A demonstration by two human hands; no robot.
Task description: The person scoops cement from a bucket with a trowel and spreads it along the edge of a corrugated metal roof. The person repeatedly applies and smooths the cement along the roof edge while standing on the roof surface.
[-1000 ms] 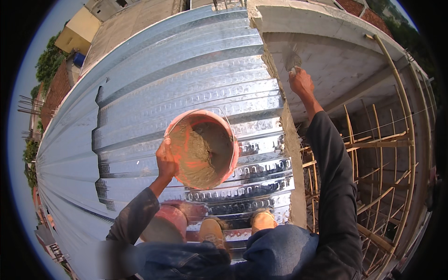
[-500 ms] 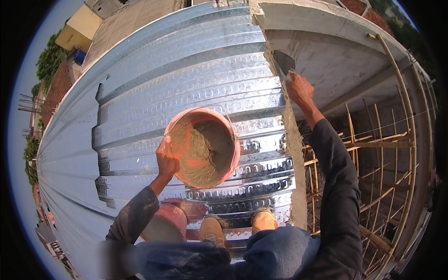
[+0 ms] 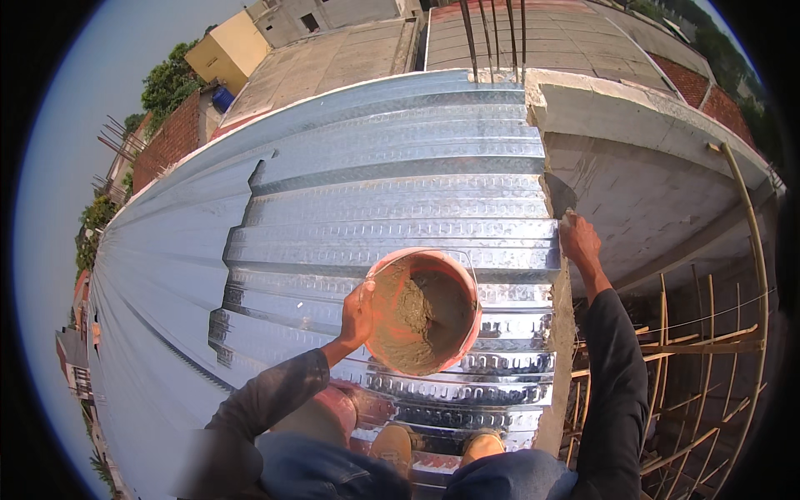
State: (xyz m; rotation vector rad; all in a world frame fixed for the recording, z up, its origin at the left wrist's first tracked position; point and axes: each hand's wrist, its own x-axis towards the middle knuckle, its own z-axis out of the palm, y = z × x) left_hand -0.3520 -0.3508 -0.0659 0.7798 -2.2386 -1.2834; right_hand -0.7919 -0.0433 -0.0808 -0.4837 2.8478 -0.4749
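Note:
My left hand (image 3: 358,315) grips the left rim of an orange-red bucket (image 3: 477,321), which is tilted so its mouth faces me. Grey wet mortar (image 3: 414,310) coats the inside and is heaped in the middle. The wire handle lies over the far rim. Out to the right, my right hand (image 3: 582,243) is closed round the handle of a trowel (image 3: 563,193). The trowel's dark blade points away from me beside the decking's right edge. A strip of rough mortar or concrete (image 3: 563,325) runs along that edge.
Ribbed, shiny metal decking (image 3: 375,208) lies under me. A second reddish bucket (image 3: 337,410) stands by my left boot (image 3: 392,443). Right of the edge is a drop with bamboo scaffolding (image 3: 708,346). Steel rebars (image 3: 497,42) rise at the far end.
The view has swung up and left, so the scene sits lower and further right. My hands keep the bucket and trowel; the trowel remains beside the decking edge.

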